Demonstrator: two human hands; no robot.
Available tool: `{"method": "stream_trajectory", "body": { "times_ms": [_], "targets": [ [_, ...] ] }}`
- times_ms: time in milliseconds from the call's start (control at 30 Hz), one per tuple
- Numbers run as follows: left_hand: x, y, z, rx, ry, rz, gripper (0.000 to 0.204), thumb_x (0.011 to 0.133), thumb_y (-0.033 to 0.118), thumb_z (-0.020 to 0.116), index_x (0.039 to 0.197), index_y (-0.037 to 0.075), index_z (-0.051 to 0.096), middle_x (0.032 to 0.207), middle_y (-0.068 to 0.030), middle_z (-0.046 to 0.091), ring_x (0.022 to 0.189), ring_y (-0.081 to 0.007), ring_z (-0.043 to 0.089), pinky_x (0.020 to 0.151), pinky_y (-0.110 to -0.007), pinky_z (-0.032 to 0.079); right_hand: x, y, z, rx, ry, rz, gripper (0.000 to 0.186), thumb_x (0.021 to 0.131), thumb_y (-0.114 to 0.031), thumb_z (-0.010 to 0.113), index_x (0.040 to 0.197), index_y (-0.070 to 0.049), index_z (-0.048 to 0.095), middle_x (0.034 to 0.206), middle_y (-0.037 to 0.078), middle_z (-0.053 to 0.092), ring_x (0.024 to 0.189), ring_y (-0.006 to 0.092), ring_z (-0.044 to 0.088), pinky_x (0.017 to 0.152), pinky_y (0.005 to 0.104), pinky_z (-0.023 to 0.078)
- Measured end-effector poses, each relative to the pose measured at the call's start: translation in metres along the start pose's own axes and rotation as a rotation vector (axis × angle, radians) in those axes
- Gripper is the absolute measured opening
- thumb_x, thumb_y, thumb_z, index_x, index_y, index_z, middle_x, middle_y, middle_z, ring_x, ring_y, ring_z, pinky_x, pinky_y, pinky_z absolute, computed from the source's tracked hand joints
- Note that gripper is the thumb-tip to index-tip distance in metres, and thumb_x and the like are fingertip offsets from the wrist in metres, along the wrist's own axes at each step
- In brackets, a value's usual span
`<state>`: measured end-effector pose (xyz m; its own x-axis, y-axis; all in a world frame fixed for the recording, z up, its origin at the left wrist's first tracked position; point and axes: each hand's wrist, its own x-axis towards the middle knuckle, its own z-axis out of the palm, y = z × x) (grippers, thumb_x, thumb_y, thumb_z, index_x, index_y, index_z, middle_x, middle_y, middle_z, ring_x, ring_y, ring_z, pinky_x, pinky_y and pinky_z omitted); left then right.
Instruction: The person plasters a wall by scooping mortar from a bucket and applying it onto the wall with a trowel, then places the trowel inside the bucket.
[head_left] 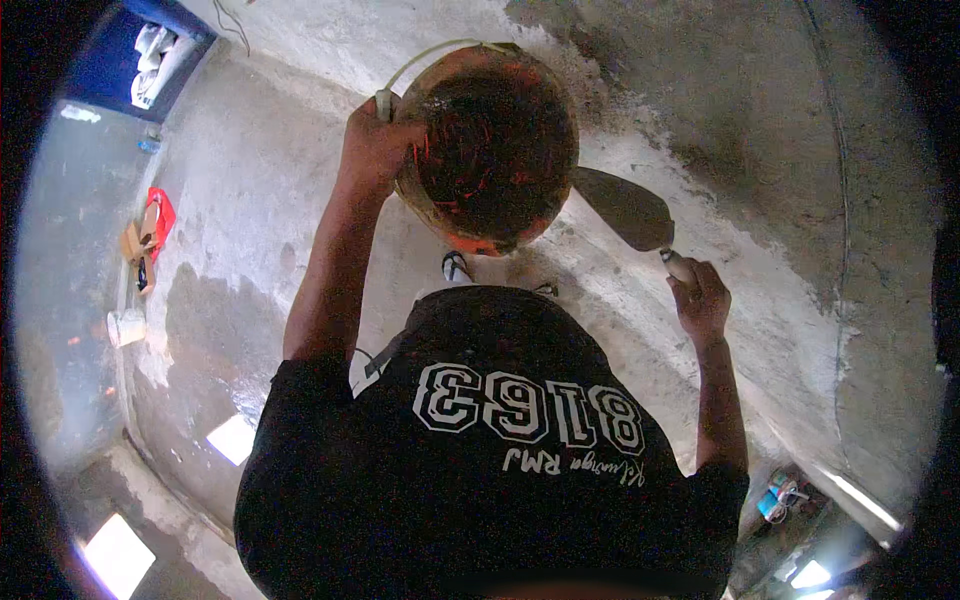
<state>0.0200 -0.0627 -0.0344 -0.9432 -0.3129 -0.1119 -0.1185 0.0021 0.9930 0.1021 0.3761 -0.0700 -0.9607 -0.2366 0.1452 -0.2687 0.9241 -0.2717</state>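
Note:
A round orange-red bucket (490, 140), caked with dark dirt, hangs before me at the upper middle. My left hand (372, 150) is closed at its left side, around the pale grip of its thin bail handle (430, 58), which arcs over the far rim. Whether the dark round face toward me is the bucket's inside or its underside, I cannot tell. My right hand (703, 297) is closed around the handle of a trowel (630, 208). The trowel's broad grey blade points left and away, its tip at or just behind the bucket's right edge.
Rough, patchy cement surfaces surround me, with a long cable (842, 190) running along the right. A red bag with a cardboard box (133, 241) and a white pail (127, 327) stand far left. My sandalled foot (455, 267) shows below the bucket.

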Motion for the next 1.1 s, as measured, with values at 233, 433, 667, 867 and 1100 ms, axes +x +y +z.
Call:
{"method": "stream_trajectory", "body": {
  "times_ms": [233, 433, 667, 867, 1100],
  "targets": [
    [0.022, -0.038, 0.009, 0.316, -0.216, 0.118, 0.02, 0.063, 0.003, 0.062, 0.082, -0.002, 0.056, 0.073, -0.0059, 0.059, 0.064, -0.0148, 0.055, 0.06, -0.029, 0.047, 0.031, -0.012, -0.006, -0.14, -0.038, -0.069, 0.032, 0.072, -0.014, 0.069, 0.101, -0.006, 0.057, 0.091, 0.011, 0.062, 0.081, 0.0276, 0.063, 0.066, 0.0349, 0.052],
    [0.01, -0.019, 0.049, 0.252, -0.368, 0.073, 0.022, 0.065, 0.01, 0.063, 0.084, 0.0, 0.057, 0.074, -0.0069, 0.06, 0.066, -0.0158, 0.055, 0.061, -0.031, 0.046, 0.001, -0.012, 0.004, -0.297, -0.206, -0.096, 0.037, 0.072, -0.009, 0.065, 0.108, -0.014, 0.059, 0.08, 0.008, 0.058, 0.072, 0.0265, 0.058, 0.062, 0.0354, 0.049],
    [-0.004, -0.023, 0.105, 0.235, -0.541, 0.095, 0.027, 0.06, 0.005, 0.059, 0.085, -0.004, 0.06, 0.069, -0.0064, 0.061, 0.06, -0.0149, 0.055, 0.058, -0.028, 0.045, -0.105, 0.019, 0.003, -0.225, -0.366, 0.117, 0.04, 0.077, -0.019, 0.059, 0.116, -0.016, 0.053, 0.086, 0.007, 0.057, 0.077, 0.0262, 0.058, 0.064, 0.0375, 0.05],
    [-0.056, -0.019, 0.174, 0.242, -0.641, 0.166, 0.023, 0.058, 0.005, 0.06, 0.08, -0.001, 0.06, 0.064, -0.0042, 0.058, 0.055, -0.013, 0.053, 0.053, -0.028, 0.043, -0.187, -0.004, -0.012, -0.048, -0.395, 0.276, 0.032, 0.084, -0.02, 0.05, 0.116, -0.021, 0.051, 0.101, 0.007, 0.061, 0.081, 0.0249, 0.059, 0.062, 0.0405, 0.051],
    [-0.168, -0.044, 0.286, 0.174, -0.755, 0.176, 0.017, 0.057, 0.006, 0.06, 0.073, 0.0, 0.058, 0.061, -0.0046, 0.057, 0.053, -0.0141, 0.051, 0.051, -0.029, 0.042, -0.334, 0.029, -0.023, -0.042, -0.166, 0.322, 0.043, 0.068, -0.016, 0.069, 0.109, -0.009, 0.058, 0.085, 0.012, 0.063, 0.073, 0.0295, 0.061, 0.064, 0.0371, 0.052]
  ]
}}
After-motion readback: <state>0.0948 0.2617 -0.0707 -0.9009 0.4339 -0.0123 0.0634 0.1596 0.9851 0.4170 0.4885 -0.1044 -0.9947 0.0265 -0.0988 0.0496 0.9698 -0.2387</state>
